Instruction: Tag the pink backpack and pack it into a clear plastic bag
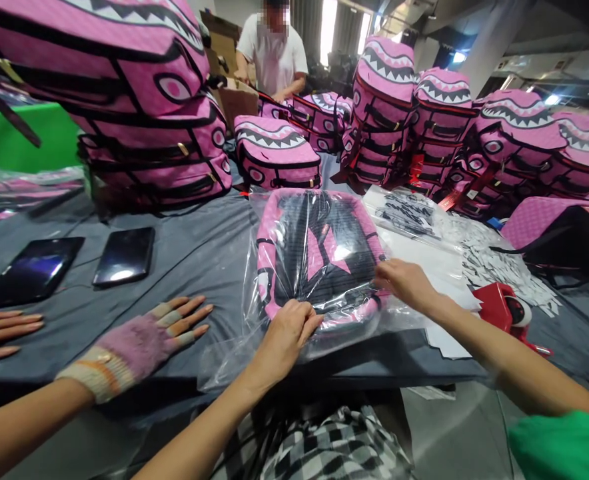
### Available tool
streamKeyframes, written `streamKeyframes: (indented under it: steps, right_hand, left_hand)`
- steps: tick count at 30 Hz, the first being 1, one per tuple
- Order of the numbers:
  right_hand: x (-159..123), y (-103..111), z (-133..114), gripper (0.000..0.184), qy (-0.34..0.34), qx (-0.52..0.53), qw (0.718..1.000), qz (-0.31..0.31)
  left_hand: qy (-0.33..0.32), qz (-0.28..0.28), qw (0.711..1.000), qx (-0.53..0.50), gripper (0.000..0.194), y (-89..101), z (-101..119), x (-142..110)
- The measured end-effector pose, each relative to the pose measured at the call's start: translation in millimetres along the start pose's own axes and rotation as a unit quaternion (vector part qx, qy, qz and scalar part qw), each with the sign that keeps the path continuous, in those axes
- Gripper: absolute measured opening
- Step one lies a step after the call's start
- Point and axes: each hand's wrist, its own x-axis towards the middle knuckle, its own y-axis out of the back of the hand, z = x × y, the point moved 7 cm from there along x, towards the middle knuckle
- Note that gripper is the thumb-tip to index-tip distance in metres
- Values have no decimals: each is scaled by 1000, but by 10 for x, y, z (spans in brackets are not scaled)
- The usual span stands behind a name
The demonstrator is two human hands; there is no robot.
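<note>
A pink and black backpack [319, 247] lies flat in front of me, its straps and back panel facing up. It is inside a clear plastic bag [229, 353], whose loose edge spreads toward me over the table's front. With closed fingers, my left hand [289, 333] pinches the bag at the backpack's near edge. My right hand [407, 283] is closed on the bag at the backpack's right side. The fingertips of both hands are partly hidden by the grip.
At left, a co-worker's gloved hand [139, 343] and bare hand [4, 333] rest near two dark tablets [124, 255]. Stacked pink backpacks [159, 147] stand behind. To the right are paper sheets [419, 257], a red tape dispenser [499, 307] and scattered labels [499, 260]. Another person stands behind.
</note>
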Motion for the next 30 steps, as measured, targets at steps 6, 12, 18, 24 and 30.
streamKeyframes:
  steps: [6,12,18,24,30]
  right_hand:
    - [-551,-409,-498,60,244,29,968,41]
    - [-537,-548,-434,68,239,48,967,71]
    - [-558,-640,-381,68,234,58,963,120]
    - [-617,-403,-403,56,197,216,947,137]
    - [-1870,-225,1079,41,-296,299,837,350]
  left_hand:
    - [-6,-13,1000,19,32,-60,-43,46]
    - [-55,-19,989,137,25,171,60,-123]
    - [-53,33,978,201,19,556,-131,-430]
    - [13,-2,987,163,20,535,-296,-318]
    - [-5,45,984,170,19,490,-266,-258]
